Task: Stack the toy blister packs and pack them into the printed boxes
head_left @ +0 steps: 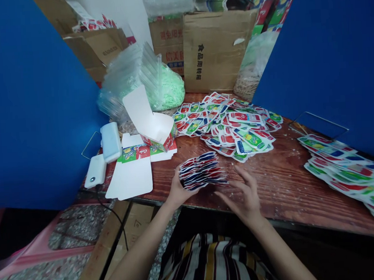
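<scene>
My left hand (pixel 177 190) grips a thick stack of candy packets (pixel 203 171), seen edge-on in red, white and dark blue, above the table's front edge. Spread fingers of my right hand (pixel 244 195) stand at the stack's right end; whether a fingertip touches it I cannot tell. Beyond the stack lies a loose heap of bottle- and can-printed packets (pixel 226 123) in red, green and blue. To the left, a small open carton (pixel 158 131) with its white lid raised stands by flat carton blanks (pixel 134 172) printed Cola and Sprite.
Blue panels (pixel 31 102) (pixel 330 65) flank the wooden table (pixel 280 197). More packets (pixel 351 173) lie in overlapping rows at right. Two white devices (pixel 111 142) (pixel 95 171), one with a cable, sit at left. Behind are green shredded filler (pixel 170 88), clear plastic (pixel 133 71) and a cardboard box (pixel 218 50).
</scene>
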A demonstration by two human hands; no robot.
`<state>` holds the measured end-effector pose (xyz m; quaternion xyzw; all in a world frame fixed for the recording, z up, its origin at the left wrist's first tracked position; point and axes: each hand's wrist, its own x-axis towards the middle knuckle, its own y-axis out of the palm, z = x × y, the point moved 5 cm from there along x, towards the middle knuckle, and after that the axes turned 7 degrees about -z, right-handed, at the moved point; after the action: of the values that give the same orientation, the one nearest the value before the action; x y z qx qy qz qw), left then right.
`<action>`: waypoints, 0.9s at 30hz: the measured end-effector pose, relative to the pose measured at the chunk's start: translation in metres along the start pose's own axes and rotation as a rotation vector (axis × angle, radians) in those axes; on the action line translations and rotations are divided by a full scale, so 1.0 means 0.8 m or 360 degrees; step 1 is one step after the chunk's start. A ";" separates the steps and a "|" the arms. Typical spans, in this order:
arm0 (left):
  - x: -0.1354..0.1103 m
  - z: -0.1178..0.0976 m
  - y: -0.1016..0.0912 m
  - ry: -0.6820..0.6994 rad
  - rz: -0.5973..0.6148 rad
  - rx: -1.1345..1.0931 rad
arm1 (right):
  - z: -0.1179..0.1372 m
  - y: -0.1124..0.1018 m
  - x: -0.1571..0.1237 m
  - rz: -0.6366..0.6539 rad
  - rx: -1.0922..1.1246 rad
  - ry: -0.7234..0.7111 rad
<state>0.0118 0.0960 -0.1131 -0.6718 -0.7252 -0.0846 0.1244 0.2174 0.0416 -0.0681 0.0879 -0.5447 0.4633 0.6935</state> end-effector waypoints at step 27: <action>0.000 0.006 -0.003 0.0019 0.0032 -0.0009 | 0.007 0.020 0.018 0.0179 -0.0011 -0.0047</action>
<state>0.0089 0.0969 -0.1178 -0.6789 -0.7175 -0.0894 0.1277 0.2017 0.0549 -0.0600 0.0615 -0.5606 0.4983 0.6585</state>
